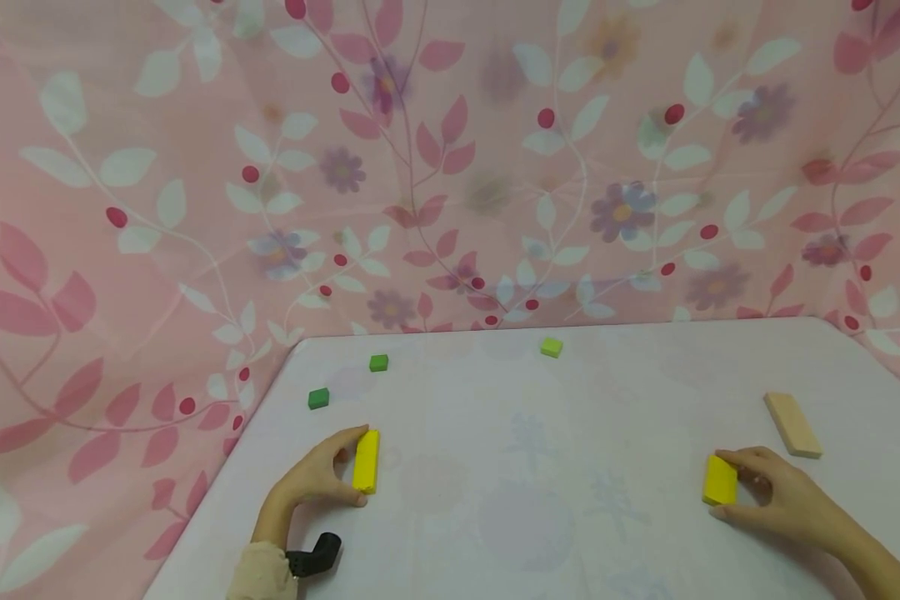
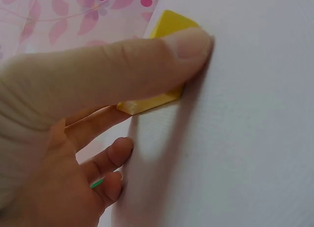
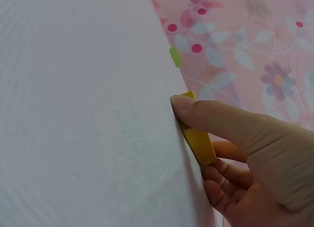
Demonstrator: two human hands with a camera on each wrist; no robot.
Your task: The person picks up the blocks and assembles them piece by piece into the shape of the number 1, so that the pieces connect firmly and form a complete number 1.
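On the left of the white table, my left hand (image 1: pixel 321 468) pinches a long yellow block (image 1: pixel 366 462) by its two ends, thumb at the near end. In the left wrist view the thumb crosses in front of this yellow block (image 2: pixel 171 23) and hides its middle. Over on the right, my right hand (image 1: pixel 791 502) holds a shorter yellow block (image 1: pixel 720 481) between thumb and fingers. The right wrist view has that yellow block (image 3: pixel 200 144) at the table surface, partly behind the thumb.
Two dark green blocks (image 1: pixel 318 398) lie beyond my left hand. A light green block (image 1: pixel 551 347) is near the table's far edge. Behind my right hand lies a plain wooden plank (image 1: pixel 792 425). A pink floral cloth (image 1: pixel 450 167) hangs behind the table (image 1: pixel 450 392).
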